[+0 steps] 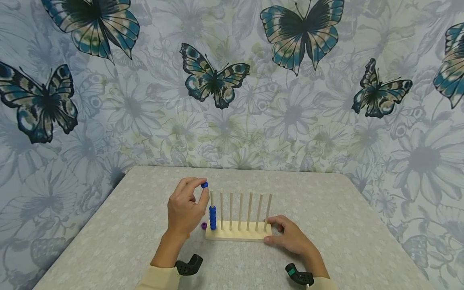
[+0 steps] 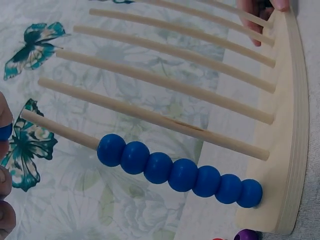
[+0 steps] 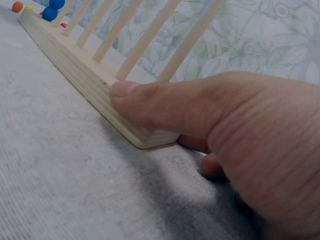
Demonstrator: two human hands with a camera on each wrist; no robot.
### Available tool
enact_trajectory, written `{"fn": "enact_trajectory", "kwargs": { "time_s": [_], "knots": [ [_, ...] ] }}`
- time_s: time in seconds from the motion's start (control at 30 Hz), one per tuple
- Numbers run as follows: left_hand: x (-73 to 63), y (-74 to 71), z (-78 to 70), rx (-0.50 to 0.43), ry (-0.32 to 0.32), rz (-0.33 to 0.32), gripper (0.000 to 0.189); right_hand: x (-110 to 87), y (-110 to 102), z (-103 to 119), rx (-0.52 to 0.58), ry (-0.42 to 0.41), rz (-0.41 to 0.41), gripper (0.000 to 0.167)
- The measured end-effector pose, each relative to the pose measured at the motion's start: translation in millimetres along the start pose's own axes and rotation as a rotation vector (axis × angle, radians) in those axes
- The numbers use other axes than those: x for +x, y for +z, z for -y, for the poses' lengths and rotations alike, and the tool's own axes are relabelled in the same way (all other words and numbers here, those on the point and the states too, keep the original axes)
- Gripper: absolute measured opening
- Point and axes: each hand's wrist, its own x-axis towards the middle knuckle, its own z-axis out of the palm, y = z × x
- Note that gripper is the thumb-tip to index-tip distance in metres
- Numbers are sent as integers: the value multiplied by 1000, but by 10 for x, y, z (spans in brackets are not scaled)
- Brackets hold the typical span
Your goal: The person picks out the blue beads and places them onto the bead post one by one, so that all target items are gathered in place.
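My left hand (image 1: 186, 208) pinches a blue bead (image 1: 204, 185) between thumb and fingertips, beside the top of the leftmost peg (image 1: 212, 198). Several blue beads (image 2: 183, 175) are stacked on that peg, from the base up past its middle; its upper end is bare. The other pegs on the pale wooden base (image 1: 237, 235) carry no beads. At the base's right end my right hand (image 1: 290, 235) grips it, thumb along the front edge and fingers behind. In the left wrist view only the fingertips and a sliver of the held blue bead show at the left edge.
A purple bead (image 1: 204, 226) lies on the table (image 1: 127, 241) by the base's left end. Beyond that end, the right wrist view shows an orange bead (image 3: 17, 7) and a yellow bead (image 3: 29, 8). A butterfly-patterned wall covering (image 1: 232, 137) stands behind the table.
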Motion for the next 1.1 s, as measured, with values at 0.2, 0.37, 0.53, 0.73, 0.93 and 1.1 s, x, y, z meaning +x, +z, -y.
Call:
{"fn": "enact_trajectory", "kwargs": {
  "time_s": [0.2, 0.37, 0.53, 0.73, 0.93, 1.1],
  "knots": [
    [-7, 29, -20, 4, 6, 15, 23, -5, -6, 11, 7, -1, 8, 57],
    [-18, 52, -28, -4, 16, 23, 23, -8, -17, 33, 21, -9, 12, 57],
    [-27, 73, -31, -6, 35, 27, 23, -6, -19, 32, 30, -8, 16, 57],
    [-38, 90, -16, -5, 51, 24, 23, 4, -5, 3, 15, 0, 8, 57],
    [-42, 78, -27, 8, 37, 48, 22, 11, -1, -8, 15, 0, 9, 58],
    [-46, 74, -28, 16, 27, 68, 22, 14, -3, -12, 11, -3, 11, 57]
  ]
}}
